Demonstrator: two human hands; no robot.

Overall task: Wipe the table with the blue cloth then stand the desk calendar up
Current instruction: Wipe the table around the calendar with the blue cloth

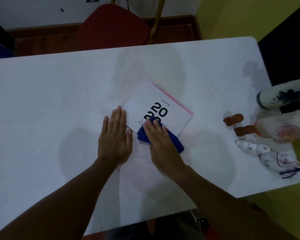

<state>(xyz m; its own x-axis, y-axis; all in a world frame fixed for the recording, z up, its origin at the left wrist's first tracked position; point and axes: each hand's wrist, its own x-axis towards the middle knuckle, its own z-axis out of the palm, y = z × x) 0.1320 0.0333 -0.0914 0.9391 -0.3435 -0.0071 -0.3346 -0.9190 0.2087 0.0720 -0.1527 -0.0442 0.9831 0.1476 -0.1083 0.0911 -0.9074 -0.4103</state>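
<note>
Starting at the left, the white surface is bare and shows faint damp-looking patches, so we judge the wiping step well under way. Our left hand lies flat and spread, palm down, grasping nothing; its fingertips touch the near-left corner of the desk calendar, as if to steady it.

The calendar lies flat on the surface near the middle, not yet stood up. Its long axis runs diagonally, from near-left to far-right as we look, with the pink spiral-bound edge turned away from us toward the far right. The large "20" print reads along that same slant.

Just to the right, our right hand presses down with fingers extended on the blue cloth, which is bunched beneath the palm and overlaps the calendar's near edge. The hand is pushing on the cloth rather than clenching it.

We take this for the tail of the wipe, around or over the calendar. The next move, as we see it, calls for setting the cloth aside, then lifting the bound edge and spreading the base so the calendar stands.

Further right, near the surface's edge, sit two small brown figurines, a white ceramic figure and a blue-and-white vase lying on its side, well apart from the calendar.
</note>
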